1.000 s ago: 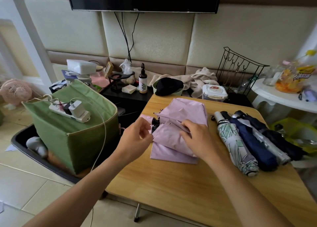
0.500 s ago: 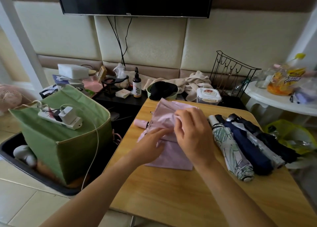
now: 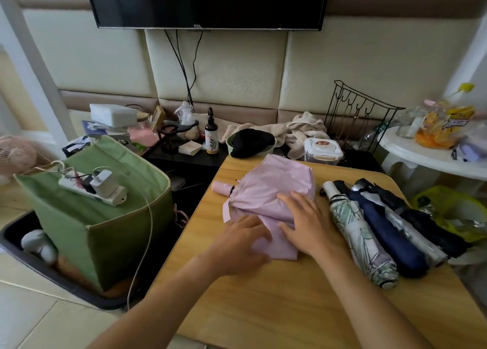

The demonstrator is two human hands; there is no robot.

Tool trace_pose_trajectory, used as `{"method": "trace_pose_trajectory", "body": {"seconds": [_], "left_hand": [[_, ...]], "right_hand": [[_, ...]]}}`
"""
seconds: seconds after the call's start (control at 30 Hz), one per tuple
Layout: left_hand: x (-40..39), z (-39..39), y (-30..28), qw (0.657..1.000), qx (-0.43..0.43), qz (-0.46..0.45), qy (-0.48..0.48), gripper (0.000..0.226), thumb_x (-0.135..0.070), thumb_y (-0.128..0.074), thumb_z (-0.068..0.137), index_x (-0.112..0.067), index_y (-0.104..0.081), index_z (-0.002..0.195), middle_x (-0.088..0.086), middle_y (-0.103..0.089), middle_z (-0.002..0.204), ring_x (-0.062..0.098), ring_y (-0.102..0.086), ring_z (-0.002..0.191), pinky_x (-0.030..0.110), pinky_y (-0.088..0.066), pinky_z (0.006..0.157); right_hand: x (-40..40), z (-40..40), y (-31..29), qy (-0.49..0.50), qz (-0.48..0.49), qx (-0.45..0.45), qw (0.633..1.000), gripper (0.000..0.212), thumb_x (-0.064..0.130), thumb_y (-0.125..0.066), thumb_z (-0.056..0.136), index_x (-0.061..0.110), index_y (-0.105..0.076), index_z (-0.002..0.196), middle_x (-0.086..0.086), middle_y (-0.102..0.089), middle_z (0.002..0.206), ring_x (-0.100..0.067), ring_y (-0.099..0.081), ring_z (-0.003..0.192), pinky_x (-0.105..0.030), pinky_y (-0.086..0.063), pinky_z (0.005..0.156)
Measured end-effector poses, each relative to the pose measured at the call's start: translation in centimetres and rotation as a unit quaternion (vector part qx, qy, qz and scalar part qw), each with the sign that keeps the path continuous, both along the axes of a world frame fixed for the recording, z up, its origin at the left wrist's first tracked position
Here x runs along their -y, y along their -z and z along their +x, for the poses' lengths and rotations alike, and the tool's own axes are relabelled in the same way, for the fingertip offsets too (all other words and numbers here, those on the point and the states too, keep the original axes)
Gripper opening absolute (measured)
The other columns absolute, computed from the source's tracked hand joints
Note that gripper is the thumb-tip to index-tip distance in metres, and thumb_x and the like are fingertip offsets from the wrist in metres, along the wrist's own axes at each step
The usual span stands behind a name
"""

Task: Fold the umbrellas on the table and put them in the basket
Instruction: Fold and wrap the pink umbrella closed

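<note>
A pink umbrella (image 3: 274, 188) lies half folded on the wooden table (image 3: 290, 304), its pale pink handle (image 3: 221, 188) pointing left. My left hand (image 3: 237, 246) lies flat on the near end of its fabric. My right hand (image 3: 308, 222) presses down on the fabric beside it with fingers spread. To the right lie several rolled umbrellas: a white leaf-patterned one (image 3: 361, 238), a navy one (image 3: 390, 235), a silver one (image 3: 405, 230) and a black one (image 3: 421, 222). A green fabric basket (image 3: 110, 230) stands on the floor to the left of the table.
A power strip with a charger (image 3: 95, 188) lies across the basket's top, its cable hanging down the front. Behind the table are a low black shelf with a bottle (image 3: 211, 135), a plastic box (image 3: 322, 151), towels and a wire rack (image 3: 361, 116). A white side table (image 3: 432, 159) stands at right.
Both hands came down from gathering the fabric at the umbrella's middle to lying flat on its near part. The camera has tilted and shifted a little.
</note>
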State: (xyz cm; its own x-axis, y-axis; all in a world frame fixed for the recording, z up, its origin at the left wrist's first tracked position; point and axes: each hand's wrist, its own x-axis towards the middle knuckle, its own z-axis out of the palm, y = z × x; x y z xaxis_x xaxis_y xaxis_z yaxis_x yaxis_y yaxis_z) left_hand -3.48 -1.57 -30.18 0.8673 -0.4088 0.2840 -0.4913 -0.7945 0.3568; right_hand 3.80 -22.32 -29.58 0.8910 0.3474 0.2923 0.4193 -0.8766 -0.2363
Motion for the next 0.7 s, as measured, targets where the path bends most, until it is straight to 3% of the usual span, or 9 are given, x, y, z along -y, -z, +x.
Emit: {"method": "trace_pose_trajectory", "body": {"seconds": [0.1,0.23,0.33,0.57,0.7], "left_hand": [[-0.1,-0.3,-0.1,0.998,0.023,0.009,0.057,0.043,-0.057,-0.073,0.078,-0.028,-0.069,0.11,-0.009,-0.058,0.112,0.015,-0.052,0.107,0.032,-0.042,0.091],[0.4,-0.4,0.6,0.989,0.127,0.049,0.063,0.015,-0.033,-0.061,0.09,-0.023,-0.071,0.095,-0.005,-0.064,0.093,0.02,-0.059,0.086,0.038,-0.054,0.07],[0.7,-0.6,0.9,0.981,0.173,0.077,0.041,0.013,-0.025,-0.057,0.092,-0.021,-0.068,0.086,-0.005,-0.061,0.082,0.018,-0.058,0.076,0.038,-0.052,0.061],[0.6,-1.6,-1.6,0.981,0.191,0.036,0.025,0.008,-0.013,-0.055,0.09,-0.013,-0.059,0.083,-0.001,-0.053,0.08,0.02,-0.05,0.071,0.039,-0.045,0.061],[0.0,-2.2,-1.5,0.989,0.127,0.076,0.013,0.009,-0.025,-0.053,0.089,-0.019,-0.056,0.094,-0.004,-0.054,0.091,0.019,-0.052,0.082,0.039,-0.048,0.071]], "right_hand": [[0.4,1.3,0.2,-0.021,0.063,-0.037,0.997,0.072,0.026,-0.077,0.085,0.028,-0.047,0.15,-0.003,-0.051,0.15,-0.031,-0.044,0.139,-0.04,-0.034,0.114],[0.1,2.2,-0.4,0.002,0.061,-0.044,0.997,0.066,0.027,-0.078,0.087,0.026,-0.051,0.147,-0.002,-0.057,0.144,-0.027,-0.048,0.134,-0.033,-0.034,0.109],[-0.1,2.2,-0.6,0.004,0.052,-0.016,0.999,0.058,0.028,-0.077,0.089,0.027,-0.054,0.143,0.0,-0.063,0.137,-0.025,-0.051,0.13,-0.033,-0.038,0.105],[0.3,2.4,-1.5,-0.016,0.052,-0.016,0.998,0.055,0.035,-0.071,0.092,0.028,-0.053,0.143,-0.002,-0.063,0.129,-0.026,-0.052,0.126,-0.038,-0.043,0.103],[0.6,2.4,-1.3,-0.028,0.052,-0.06,0.996,0.061,0.04,-0.073,0.09,0.033,-0.049,0.145,0.002,-0.056,0.135,-0.024,-0.045,0.13,-0.04,-0.04,0.108]]}}
